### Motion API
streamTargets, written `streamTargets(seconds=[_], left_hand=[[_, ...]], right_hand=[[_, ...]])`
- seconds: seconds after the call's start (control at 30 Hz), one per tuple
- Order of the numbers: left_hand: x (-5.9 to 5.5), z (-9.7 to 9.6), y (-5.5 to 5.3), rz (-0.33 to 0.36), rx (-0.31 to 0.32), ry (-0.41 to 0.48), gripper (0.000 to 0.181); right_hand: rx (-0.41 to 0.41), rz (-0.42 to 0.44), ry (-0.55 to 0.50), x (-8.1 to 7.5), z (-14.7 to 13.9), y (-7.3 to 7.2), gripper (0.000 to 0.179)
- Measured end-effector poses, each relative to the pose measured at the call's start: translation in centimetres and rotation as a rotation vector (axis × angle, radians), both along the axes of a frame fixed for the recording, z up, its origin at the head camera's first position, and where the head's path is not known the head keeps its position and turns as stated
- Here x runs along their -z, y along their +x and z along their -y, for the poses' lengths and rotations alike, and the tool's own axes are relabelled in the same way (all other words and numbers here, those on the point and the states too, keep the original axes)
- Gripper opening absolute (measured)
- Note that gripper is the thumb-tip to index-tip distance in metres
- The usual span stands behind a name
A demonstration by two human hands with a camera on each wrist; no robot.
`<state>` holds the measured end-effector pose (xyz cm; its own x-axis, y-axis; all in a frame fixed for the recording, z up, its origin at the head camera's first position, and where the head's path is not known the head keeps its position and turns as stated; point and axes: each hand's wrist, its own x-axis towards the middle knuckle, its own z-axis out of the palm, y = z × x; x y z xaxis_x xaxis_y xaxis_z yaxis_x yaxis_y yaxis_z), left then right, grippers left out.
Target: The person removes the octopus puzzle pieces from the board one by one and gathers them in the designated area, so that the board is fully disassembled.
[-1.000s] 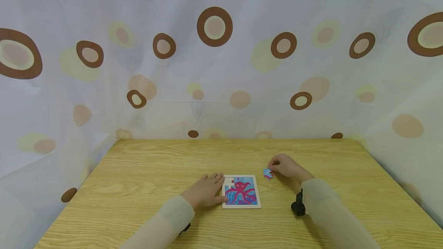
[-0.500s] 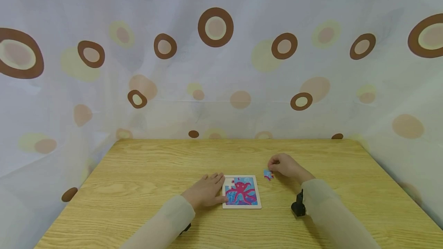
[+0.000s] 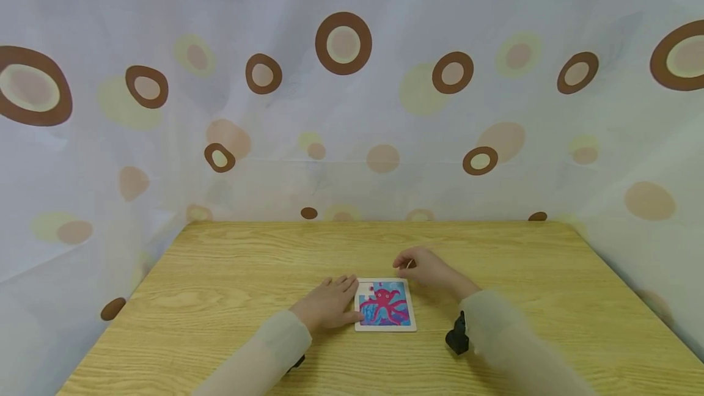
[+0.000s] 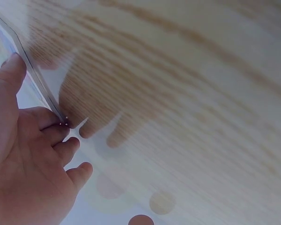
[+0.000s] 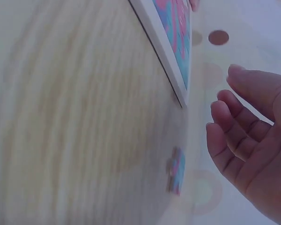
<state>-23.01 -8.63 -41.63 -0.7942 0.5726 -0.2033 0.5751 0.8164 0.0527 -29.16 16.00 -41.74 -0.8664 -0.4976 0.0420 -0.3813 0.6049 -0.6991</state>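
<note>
A square jigsaw puzzle in a white frame (image 3: 385,328) lies on the table, showing a pink octopus (image 3: 383,304) on blue. Bare white backing (image 3: 365,289) shows at its upper left. My left hand (image 3: 329,304) rests along the frame's left side, thumb over the rim and fingertips at the edge. Near the upper right corner, my right hand (image 3: 423,267) hovers with loosely bent fingers, and nothing shows between them. A loose puzzle piece (image 5: 177,172) lies on the table near the frame's corner in the right wrist view; in the head view the right hand seems to hide it.
The wooden table (image 3: 247,261) extends around the puzzle on all sides. A pale curtain (image 3: 352,115) with brown and beige circles hangs behind it and at both sides. Black wrist devices (image 3: 458,335) sit below the sleeves.
My right hand has let go of the puzzle piece and moved left, toward the frame's upper right corner. The left hand stays in place on the frame.
</note>
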Motion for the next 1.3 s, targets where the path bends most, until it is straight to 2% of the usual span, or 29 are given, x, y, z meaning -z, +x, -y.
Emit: streamTargets(seconds=[0.23,0.5,0.97,1.3], left_hand=[[0.2,0.0,-0.1,-0.009,-0.001,0.008,0.071],[0.3,0.0,-0.3,-0.006,0.0,-0.003,0.072],[-0.1,-0.1,0.0,0.002,0.001,-0.023,0.072],[-0.1,0.0,0.0,-0.023,0.014,-0.025,0.071]], right_hand=[[-0.078,0.03,0.017,0.3,2.1,0.7,0.012],[-0.115,0.016,0.089,0.7,3.4,0.9,0.01],[-0.15,0.062,0.129,0.7,4.3,1.0,0.01],[-0.123,0.018,0.155,0.4,4.6,1.4,0.011]])
